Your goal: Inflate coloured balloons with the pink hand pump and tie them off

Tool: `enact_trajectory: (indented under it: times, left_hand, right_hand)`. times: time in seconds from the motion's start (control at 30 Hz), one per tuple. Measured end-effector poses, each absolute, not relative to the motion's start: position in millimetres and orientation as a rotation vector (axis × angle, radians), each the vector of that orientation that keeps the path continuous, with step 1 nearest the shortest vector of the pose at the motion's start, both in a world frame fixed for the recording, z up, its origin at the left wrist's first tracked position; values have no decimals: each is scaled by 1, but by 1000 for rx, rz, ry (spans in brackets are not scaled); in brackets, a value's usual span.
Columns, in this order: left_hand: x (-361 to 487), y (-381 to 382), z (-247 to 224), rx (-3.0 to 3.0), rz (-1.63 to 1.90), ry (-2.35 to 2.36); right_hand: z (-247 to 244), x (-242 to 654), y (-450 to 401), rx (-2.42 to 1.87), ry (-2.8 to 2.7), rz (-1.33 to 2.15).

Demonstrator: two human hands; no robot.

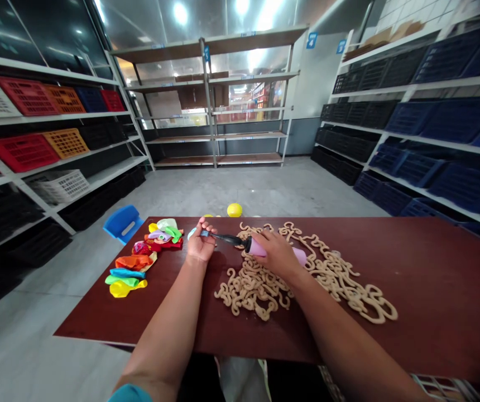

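Note:
My right hand [274, 254] is wrapped round a pink hand pump [300, 257] whose black nozzle points left. At the nozzle's tip my left hand [201, 241] is closed on the neck of a pale blue balloon [192, 233], which looks limp and is mostly hidden by the fingers. Beneath and around my right hand lies a heap of tan, curly strands [254, 287], spreading right into a longer tangle [349, 279]. Flat balloons in several colours, among them an orange balloon [133, 262] and a yellow balloon [125, 288], lie at the table's left side.
The dark red table [424, 268] spans the view. Beyond its far edge are a yellow ball-like object [234, 210] and a blue plastic stool [123, 223]. Metal shelves [248, 135] stand behind; racks of crates, such as a red crate [24, 152], line both sides.

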State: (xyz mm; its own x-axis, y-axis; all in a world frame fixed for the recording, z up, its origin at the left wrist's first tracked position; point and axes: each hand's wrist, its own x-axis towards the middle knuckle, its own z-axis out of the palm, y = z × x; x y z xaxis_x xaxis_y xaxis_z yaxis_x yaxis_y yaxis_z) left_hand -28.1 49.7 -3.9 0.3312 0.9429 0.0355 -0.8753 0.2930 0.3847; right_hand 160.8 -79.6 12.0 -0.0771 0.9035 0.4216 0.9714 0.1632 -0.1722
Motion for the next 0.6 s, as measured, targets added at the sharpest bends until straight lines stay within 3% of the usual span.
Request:
enact_trajectory:
  times: [0.6]
  left_hand:
    - [-24, 48, -5, 375, 1196, 230]
  right_hand:
    - [6, 161, -78, -1786, -2013, -168]
